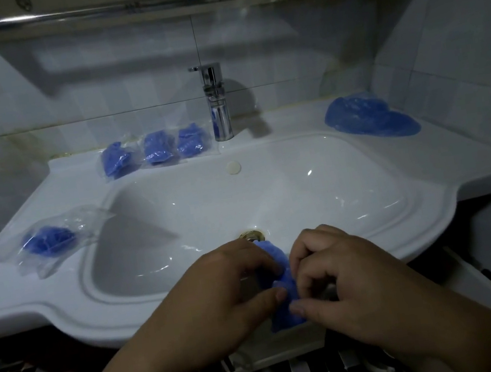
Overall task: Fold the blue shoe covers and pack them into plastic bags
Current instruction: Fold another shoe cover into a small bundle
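Crumpled plastic, matte and deep blue, bunches between the two hands: a single blue shoe cover (277, 282), gathered into a narrow, wrinkled bundle that runs from near the drain (251, 235) down past the front lip of the white washbasin (175, 219), at 6 o'clock. The left hand (224, 301) grips its left side, with the left fingers (259, 264) curled over the top and the thumb pressed in lower down. The right hand (348, 275) pinches the right side, with the right fingers (306, 251) bent onto the folds and the thumb against the lower end.

On the basin's back ledge at 11 o'clock, three clear bags lie side by side, each with a compact blue wad inside: the leftmost bag (118, 161), the middle bag (158, 148) and the bag nearest the tap (192, 141). A fourth bag (50, 241), loosely puffed around its blue bundle, lies on the ledge at 9 o'clock. At 2 o'clock a flat heap of loose shoe covers (368, 116) is spread out, paler and translucent. The chrome faucet (217, 103) stands at 12 o'clock.
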`<move>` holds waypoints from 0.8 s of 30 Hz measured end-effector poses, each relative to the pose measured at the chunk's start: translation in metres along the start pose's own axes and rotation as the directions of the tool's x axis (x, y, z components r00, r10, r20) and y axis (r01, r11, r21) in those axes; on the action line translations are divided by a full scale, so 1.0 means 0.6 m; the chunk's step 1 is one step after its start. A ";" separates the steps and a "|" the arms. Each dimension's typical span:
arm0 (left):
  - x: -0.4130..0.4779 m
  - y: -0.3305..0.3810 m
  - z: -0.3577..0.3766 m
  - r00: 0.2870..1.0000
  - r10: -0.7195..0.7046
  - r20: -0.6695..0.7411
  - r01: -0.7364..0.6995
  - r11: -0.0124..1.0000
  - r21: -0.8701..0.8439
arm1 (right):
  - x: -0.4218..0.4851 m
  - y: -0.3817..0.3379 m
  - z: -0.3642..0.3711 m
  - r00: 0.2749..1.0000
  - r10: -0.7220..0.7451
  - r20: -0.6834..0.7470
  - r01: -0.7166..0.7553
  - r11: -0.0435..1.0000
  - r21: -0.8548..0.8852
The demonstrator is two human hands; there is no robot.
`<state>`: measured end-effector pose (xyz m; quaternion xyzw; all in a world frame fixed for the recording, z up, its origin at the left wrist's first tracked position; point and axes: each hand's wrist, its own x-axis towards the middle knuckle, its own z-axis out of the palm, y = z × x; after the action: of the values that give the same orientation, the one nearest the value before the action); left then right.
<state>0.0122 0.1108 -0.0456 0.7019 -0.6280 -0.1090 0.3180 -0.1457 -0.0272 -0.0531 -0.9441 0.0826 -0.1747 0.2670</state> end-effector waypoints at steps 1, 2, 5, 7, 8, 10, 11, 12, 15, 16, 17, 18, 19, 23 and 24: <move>0.002 -0.001 0.004 1.000 -0.012 -0.011 0.013 0.999 0.044 | -0.001 0.000 0.000 1.000 -0.001 -0.007 0.001 1.000 -0.001; 0.005 -0.004 0.008 0.999 -0.026 -0.022 0.027 0.997 0.068 | -0.001 -0.002 -0.002 1.000 -0.004 -0.020 0.004 1.000 0.005; 0.005 0.004 0.004 0.999 -0.043 -0.031 0.045 0.997 0.069 | -0.002 -0.009 -0.010 0.999 -0.037 -0.036 0.038 0.999 0.028; 0.006 0.007 0.003 0.999 -0.033 -0.030 0.035 0.997 0.069 | -0.002 -0.013 -0.014 0.998 -0.069 0.016 0.069 0.998 -0.015; 0.006 0.011 0.002 0.999 -0.031 -0.024 0.033 0.997 0.067 | -0.002 -0.014 -0.014 0.996 -0.080 0.042 0.082 0.995 -0.049; 0.007 0.010 0.003 1.000 0.001 -0.027 0.001 0.998 0.057 | -0.001 -0.010 -0.008 0.993 -0.106 0.048 0.111 0.986 -0.121; 0.007 0.008 0.002 0.999 0.007 -0.032 -0.005 0.999 0.049 | 0.000 -0.007 -0.004 0.993 -0.117 0.031 0.120 0.983 -0.136; 0.007 0.009 0.000 0.999 0.000 -0.032 0.002 0.999 0.052 | 0.001 -0.005 -0.001 0.993 -0.122 0.009 0.122 0.983 -0.136; 0.002 0.007 -0.001 1.000 0.011 0.000 -0.011 0.999 0.031 | 0.003 0.000 0.001 0.995 -0.087 -0.040 0.083 0.992 -0.095; 0.001 0.000 -0.004 1.000 -0.004 0.016 0.003 0.998 0.058 | 0.003 0.000 0.000 0.997 -0.066 -0.040 0.063 0.996 -0.064; 0.002 -0.010 -0.004 0.999 -0.015 0.038 0.012 0.996 0.089 | 0.003 0.000 0.000 0.998 -0.049 -0.037 0.048 0.999 -0.024; 0.005 -0.025 -0.001 0.998 -0.038 0.055 0.032 0.993 0.116 | 0.004 -0.001 -0.001 0.999 -0.035 -0.035 0.035 0.999 0.021; 0.005 -0.025 -0.002 0.992 -0.062 0.106 0.051 0.993 0.108 | 0.004 -0.001 -0.001 0.999 -0.018 -0.033 0.021 0.998 0.064; 0.012 -0.034 0.004 0.956 -0.101 0.274 0.074 0.992 0.105 | 0.006 -0.002 -0.003 0.998 0.064 -0.021 -0.060 0.986 0.156; 0.012 -0.029 0.003 0.981 -0.088 0.174 0.075 0.994 0.080 | 0.006 -0.003 -0.003 0.996 0.080 -0.026 -0.074 0.984 0.164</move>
<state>0.0268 0.1034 -0.0552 0.7256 -0.6281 -0.1611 0.2302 -0.1428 -0.0276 -0.0499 -0.9122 0.1089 -0.1858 0.3486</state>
